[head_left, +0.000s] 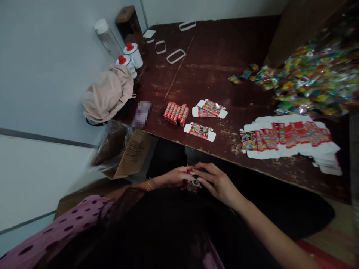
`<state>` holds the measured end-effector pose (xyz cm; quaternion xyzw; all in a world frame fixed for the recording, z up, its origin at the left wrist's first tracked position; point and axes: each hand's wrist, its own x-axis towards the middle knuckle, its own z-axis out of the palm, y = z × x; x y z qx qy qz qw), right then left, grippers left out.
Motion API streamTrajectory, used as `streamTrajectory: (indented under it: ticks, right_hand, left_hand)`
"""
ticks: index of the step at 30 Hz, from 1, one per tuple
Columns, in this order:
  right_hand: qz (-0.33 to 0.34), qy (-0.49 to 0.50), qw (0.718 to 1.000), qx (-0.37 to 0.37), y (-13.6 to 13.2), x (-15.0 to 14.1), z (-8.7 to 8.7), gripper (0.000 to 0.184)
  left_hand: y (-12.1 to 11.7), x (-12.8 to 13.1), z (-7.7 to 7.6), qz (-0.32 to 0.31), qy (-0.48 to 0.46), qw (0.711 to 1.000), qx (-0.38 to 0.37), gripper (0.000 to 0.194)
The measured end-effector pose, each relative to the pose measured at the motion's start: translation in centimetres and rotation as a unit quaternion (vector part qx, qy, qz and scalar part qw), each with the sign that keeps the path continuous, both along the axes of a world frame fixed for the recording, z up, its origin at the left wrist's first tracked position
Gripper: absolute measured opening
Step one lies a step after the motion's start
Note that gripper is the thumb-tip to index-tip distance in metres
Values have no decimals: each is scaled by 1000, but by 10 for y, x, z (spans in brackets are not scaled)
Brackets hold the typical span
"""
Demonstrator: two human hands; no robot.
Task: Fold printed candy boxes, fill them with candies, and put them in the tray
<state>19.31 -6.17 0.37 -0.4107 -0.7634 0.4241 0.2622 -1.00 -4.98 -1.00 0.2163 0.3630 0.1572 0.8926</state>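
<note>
Between my two hands, just below the table's front edge, is a small red printed candy box [193, 183]. My left hand [178, 176] grips it from the left, fingers closed around its side. The fingers of my right hand [217, 181] press on its upper and right side. Beyond my hands, flattened candy boxes [199, 130] lie on the table, with a few more overlapped [209, 109] behind. A tight row of filled-out little boxes [176, 113] stands to their left. Whether the held box contains anything is hidden.
At right, a long fanned stack of flat boxes [288, 136] lies below a heap of wrapped candies [316, 78]. White mugs [134, 56], a bottle [108, 39] and a beige cloth bag [109, 93] stand at left. An open carton [134, 153] sits below the table edge. Rubber-band-like loops [176, 50] lie behind.
</note>
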Motion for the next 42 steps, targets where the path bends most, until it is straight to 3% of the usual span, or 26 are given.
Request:
streamTrajectory:
  ticks: [2, 5, 7, 8, 9, 11, 13, 15, 16, 17, 21, 24, 26, 30, 32, 35, 39, 42]
  right_hand:
    - [-47, 10, 999, 1, -11, -7, -5, 36]
    - [-194, 132, 967, -97, -18, -22, -13, 56]
    - [-200, 211, 935, -202, -12, -23, -16, 50]
    - [-192, 220, 925, -242, -5, -20, -15, 44]
    - [-184, 215, 922, -265, 5, -15, -12, 39]
    - [-175, 175, 934, -258, 31, 1, -1, 35]
    - [-145, 110, 962, -204, 65, 21, 15, 34]
    - [-148, -7, 982, -118, 107, 49, 30, 31]
    - [-175, -69, 980, -67, 131, 67, 36, 29]
    - [-244, -145, 959, -12, 154, 86, 41, 27]
    - [-426, -226, 875, 46, 224, 160, 43, 29]
    - [-461, -235, 854, 54, 243, 187, 31, 16]
    - [-460, -218, 858, 68, 244, 191, 26, 16]
    - [-446, -158, 877, 87, 223, 179, 31, 36]
    - [-384, -116, 914, 62, 203, 157, 38, 42]
    - [-205, -50, 977, 15, 171, 108, 51, 37]
    - [-106, -41, 993, -1, 137, 55, 65, 30]
    - [-109, -7, 994, 3, 120, 42, 63, 36]
  left_hand:
    - [2, 5, 1, 10, 10, 1000, 20, 55]
    - [11, 12, 5, 151, 22, 984, 91, 47]
    - [23, 13, 8, 259, 30, 955, 142, 44]
    - [31, 12, 10, 273, 41, 947, 163, 44]
    - [40, 9, 12, 263, 57, 944, 192, 45]
    - [58, 3, 17, 163, 100, 944, 269, 42]
    - [74, -1, 22, 12, 133, 925, 357, 33]
    - [88, 3, 23, -90, 153, 890, 419, 21]
    - [94, 7, 21, -97, 164, 881, 433, 18]
    - [101, 14, 17, -74, 176, 880, 434, 19]
    - [132, 49, -3, 69, 186, 921, 336, 36]
    - [150, 74, -9, 43, 114, 953, 277, 46]
    - [154, 86, -8, 6, 77, 964, 254, 50]
    - [146, 94, -2, -17, 57, 974, 220, 50]
    - [138, 93, 3, -17, 59, 976, 210, 47]
    - [127, 90, 11, -29, 46, 975, 216, 44]
    - [116, 82, 19, -19, 30, 964, 264, 31]
    - [110, 71, 21, -2, 28, 963, 267, 27]
